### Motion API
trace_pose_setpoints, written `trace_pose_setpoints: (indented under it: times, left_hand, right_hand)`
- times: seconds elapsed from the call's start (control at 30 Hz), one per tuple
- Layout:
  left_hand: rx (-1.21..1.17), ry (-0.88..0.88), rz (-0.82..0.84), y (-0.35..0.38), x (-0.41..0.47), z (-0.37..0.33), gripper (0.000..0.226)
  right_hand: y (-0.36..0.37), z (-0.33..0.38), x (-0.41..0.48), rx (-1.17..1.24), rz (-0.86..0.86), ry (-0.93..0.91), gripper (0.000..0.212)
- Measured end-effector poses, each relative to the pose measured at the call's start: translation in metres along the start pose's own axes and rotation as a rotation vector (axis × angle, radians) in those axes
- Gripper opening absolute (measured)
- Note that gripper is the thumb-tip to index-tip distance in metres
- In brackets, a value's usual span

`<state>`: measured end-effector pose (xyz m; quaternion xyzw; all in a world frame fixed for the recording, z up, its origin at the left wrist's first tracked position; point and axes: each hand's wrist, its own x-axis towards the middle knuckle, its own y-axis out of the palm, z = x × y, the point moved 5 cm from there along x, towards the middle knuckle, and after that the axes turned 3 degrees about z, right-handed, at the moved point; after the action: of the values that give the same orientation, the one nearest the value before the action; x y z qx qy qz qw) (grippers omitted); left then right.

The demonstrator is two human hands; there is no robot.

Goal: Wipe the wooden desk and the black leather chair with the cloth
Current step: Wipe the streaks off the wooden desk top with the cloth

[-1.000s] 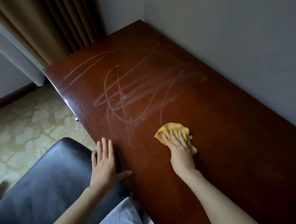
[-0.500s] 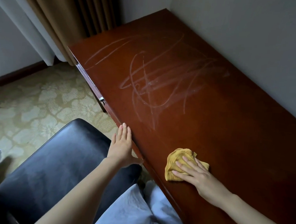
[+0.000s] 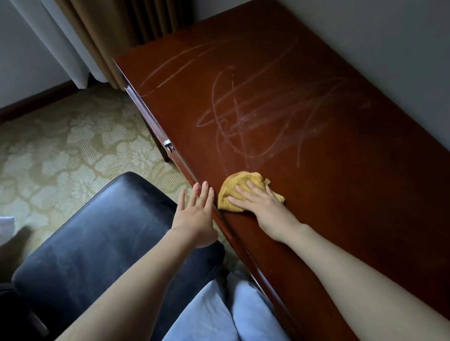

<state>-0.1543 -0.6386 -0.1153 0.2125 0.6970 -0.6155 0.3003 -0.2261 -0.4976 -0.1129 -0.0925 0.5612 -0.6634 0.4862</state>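
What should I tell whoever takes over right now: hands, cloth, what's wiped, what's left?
Right hand presses flat on the yellow cloth near the front edge of the desk.
Left hand open, holding nothing, beside that edge, over the black chair.
Done: wipe streaks cross the desk's middle.
Left: probably the unstreaked near end of the desk, then the chair.

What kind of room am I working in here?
Probably a hotel room, or a similar guest bedroom: a polished wooden desk set against a plain wall, heavy brown curtains with a pale lining, patterned wall-to-wall carpet, and a black leather chair beside the desk.
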Motion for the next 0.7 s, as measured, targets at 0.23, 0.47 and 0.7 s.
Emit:
trace_pose_setpoints:
  times: [0.23,0.47,0.7]
  left_hand:
    - [0.0,-0.053,0.054,-0.001,0.0,-0.004,0.089]
    - [-0.055,-0.118,0.061,0.001,0.0,-0.007,0.087]
    - [-0.112,-0.12,0.184,-0.005,0.003,-0.004,0.087]
  right_hand:
    - [-0.024,0.009,0.054,0.024,-0.041,0.103,0.073]
    - [-0.009,0.012,0.029,0.102,-0.205,0.083,0.062]
    - [0.037,-0.014,-0.08,0.127,-0.329,-0.005,0.068]
